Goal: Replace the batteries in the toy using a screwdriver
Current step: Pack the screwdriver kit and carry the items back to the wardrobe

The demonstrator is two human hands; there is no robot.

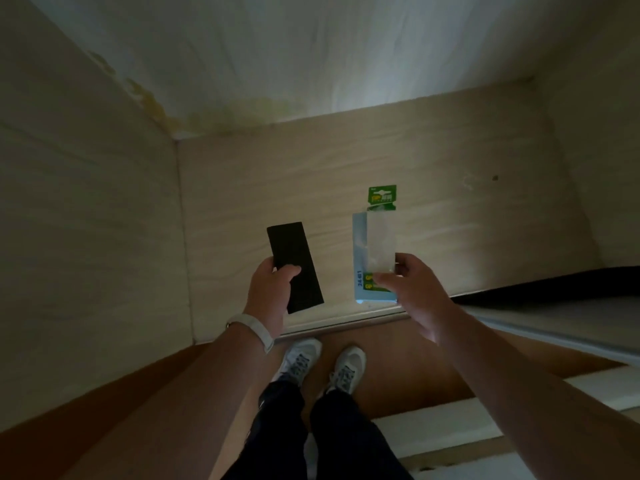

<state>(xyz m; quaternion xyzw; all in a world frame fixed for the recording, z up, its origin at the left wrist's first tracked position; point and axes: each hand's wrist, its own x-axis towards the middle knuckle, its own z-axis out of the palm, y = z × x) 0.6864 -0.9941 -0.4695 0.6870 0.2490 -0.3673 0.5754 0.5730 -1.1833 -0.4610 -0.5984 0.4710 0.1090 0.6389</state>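
1. The left hand [273, 289] gripped a flat black device [294, 266] by its lower half, with the thumb across the front face and the fingers curled round the left edge.
2. The device stood up and out of the grip, its upper half clear of the hand and tilted slightly leftwards. Its lower right corner hung just past the front edge of the wooden shelf [467, 220].
3. It was a plain, thin rectangle, dark and matt. The light was too dim to show buttons, screws or a battery door.
4. The right hand [412, 289] pinched a battery pack [372, 244] at its lower right, with the thumb over the front near the green label and the fingers curled behind the right edge.
5. Most of the pack rose above the grip, upright and about level with the device. The two items were side by side but apart.
6. The pack was a pale blue card with a clear plastic blister on its front. A green and yellow label sat near the bottom, and dark digits ran along the left margin. I could not tell whether any cells were inside the blister.
7. A small green card piece [382, 197] lay on the shelf just beyond the pack's top edge.
8. A white wristband [254, 329] circled the left wrist. Below the hands, white shoes [301, 358] stood on a brown floor [398, 358].
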